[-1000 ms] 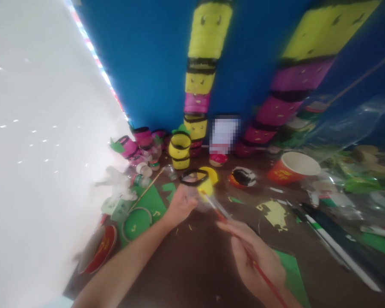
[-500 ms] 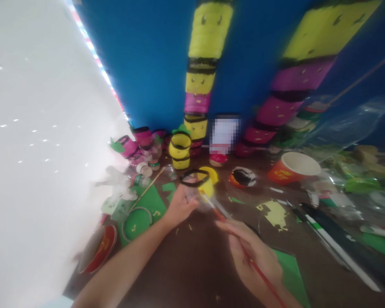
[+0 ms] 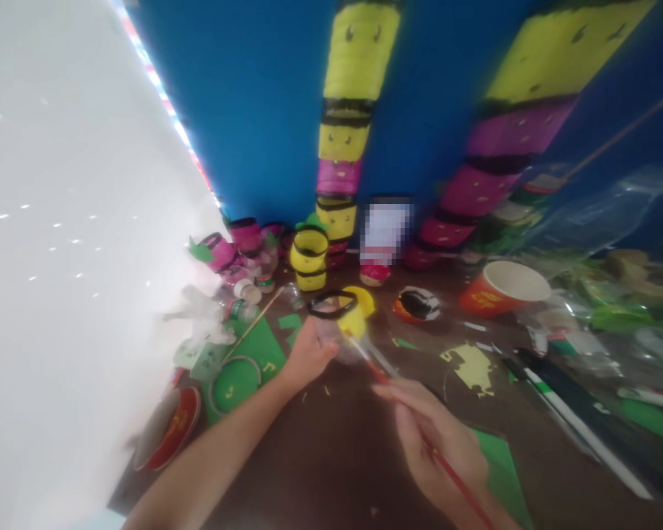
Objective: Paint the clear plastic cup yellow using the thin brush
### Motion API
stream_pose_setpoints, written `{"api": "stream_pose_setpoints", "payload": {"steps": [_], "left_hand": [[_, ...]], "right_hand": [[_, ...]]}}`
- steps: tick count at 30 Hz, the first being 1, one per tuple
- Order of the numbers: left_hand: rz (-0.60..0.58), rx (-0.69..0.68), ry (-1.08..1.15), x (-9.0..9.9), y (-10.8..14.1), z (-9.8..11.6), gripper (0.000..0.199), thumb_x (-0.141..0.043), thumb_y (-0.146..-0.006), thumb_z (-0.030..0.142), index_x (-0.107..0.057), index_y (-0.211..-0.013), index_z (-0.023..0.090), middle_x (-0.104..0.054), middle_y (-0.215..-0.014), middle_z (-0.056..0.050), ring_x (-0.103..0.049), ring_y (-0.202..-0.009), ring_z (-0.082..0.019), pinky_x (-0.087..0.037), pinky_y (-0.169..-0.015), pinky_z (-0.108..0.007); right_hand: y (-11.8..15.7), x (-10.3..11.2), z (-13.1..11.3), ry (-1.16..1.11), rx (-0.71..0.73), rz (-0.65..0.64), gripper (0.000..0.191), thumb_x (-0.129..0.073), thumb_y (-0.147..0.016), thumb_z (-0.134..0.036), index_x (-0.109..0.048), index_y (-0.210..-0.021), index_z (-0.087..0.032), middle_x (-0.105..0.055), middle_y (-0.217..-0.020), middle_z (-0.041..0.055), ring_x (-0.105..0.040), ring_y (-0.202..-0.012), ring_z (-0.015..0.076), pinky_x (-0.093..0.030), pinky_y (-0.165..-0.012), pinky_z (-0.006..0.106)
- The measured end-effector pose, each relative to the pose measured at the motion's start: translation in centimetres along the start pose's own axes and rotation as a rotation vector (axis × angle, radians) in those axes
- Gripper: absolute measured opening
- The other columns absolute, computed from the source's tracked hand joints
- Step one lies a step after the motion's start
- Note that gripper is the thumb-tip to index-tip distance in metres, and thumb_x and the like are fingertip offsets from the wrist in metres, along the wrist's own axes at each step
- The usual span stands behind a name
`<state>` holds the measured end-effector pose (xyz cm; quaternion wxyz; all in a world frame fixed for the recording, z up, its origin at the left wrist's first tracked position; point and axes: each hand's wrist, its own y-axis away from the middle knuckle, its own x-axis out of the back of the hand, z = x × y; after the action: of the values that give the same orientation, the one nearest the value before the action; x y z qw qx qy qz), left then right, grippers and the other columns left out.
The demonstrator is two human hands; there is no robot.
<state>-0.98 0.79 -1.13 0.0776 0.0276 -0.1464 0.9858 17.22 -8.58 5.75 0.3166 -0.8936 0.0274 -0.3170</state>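
My left hand point(image 3: 312, 353) is closed round a clear plastic cup point(image 3: 334, 313) with a black rim, tilted a little towards me. Part of the cup's side carries yellow paint. My right hand point(image 3: 436, 434) grips a red-handled paintbrush point(image 3: 384, 375), whose yellow-tipped bristles touch the painted side of the cup. Just behind the cup is a round yellow paint container point(image 3: 362, 298). To its right sits a small orange pot of black paint point(image 3: 417, 303). The cup's lower part is blurred and partly hidden by my left fingers.
Yellow and pink painted cups point(image 3: 309, 258) stand at the back by the blue wall. A phone point(image 3: 385, 230) leans there too. An orange paper cup point(image 3: 505, 287), a yellow paper scrap point(image 3: 471, 369) and a craft knife point(image 3: 586, 430) lie right; a tape ring point(image 3: 235, 386) and red bowl point(image 3: 171, 427) lie left.
The brush tip has shifted very slightly on the cup's yellow side. My left hand keeps its hold, and the other things stay in place.
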Motion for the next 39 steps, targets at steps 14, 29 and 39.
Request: {"api": "stream_pose_setpoints", "payload": {"steps": [14,29,39], "left_hand": [[0.043,0.036,-0.039,0.1,-0.1,0.2,0.053,-0.049,-0.076,0.061,-0.055,-0.104,0.016,-0.062,-0.104,-0.011,-0.057,-0.097,-0.024,-0.041,-0.092,-0.041],[0.075,0.035,-0.076,-0.1,-0.3,1.3,0.053,-0.044,-0.079,0.06,-0.055,-0.104,0.015,-0.063,-0.098,-0.01,-0.057,-0.092,-0.022,-0.043,-0.089,-0.04],[0.041,0.001,-0.056,0.0,-0.3,1.3,0.054,-0.043,-0.081,0.057,-0.053,-0.111,0.014,-0.063,-0.107,-0.011,-0.057,-0.099,-0.022,-0.04,-0.094,-0.038]], "right_hand": [[0.4,0.0,0.3,-0.095,0.062,0.07,0.024,-0.045,-0.08,-0.007,-0.058,-0.094,-0.021,-0.067,-0.083,0.0018,-0.067,-0.079,0.0127,-0.055,-0.073,0.021],[0.5,0.1,0.8,-0.025,0.078,0.074,0.022,-0.046,-0.08,-0.006,-0.059,-0.091,-0.021,-0.068,-0.083,0.0024,-0.066,-0.078,0.0127,-0.056,-0.071,0.022],[-0.4,0.2,0.2,0.068,0.186,0.054,0.027,-0.05,-0.077,-0.005,-0.061,-0.098,-0.017,-0.068,-0.088,0.0061,-0.066,-0.082,0.015,-0.057,-0.074,0.026]]}}
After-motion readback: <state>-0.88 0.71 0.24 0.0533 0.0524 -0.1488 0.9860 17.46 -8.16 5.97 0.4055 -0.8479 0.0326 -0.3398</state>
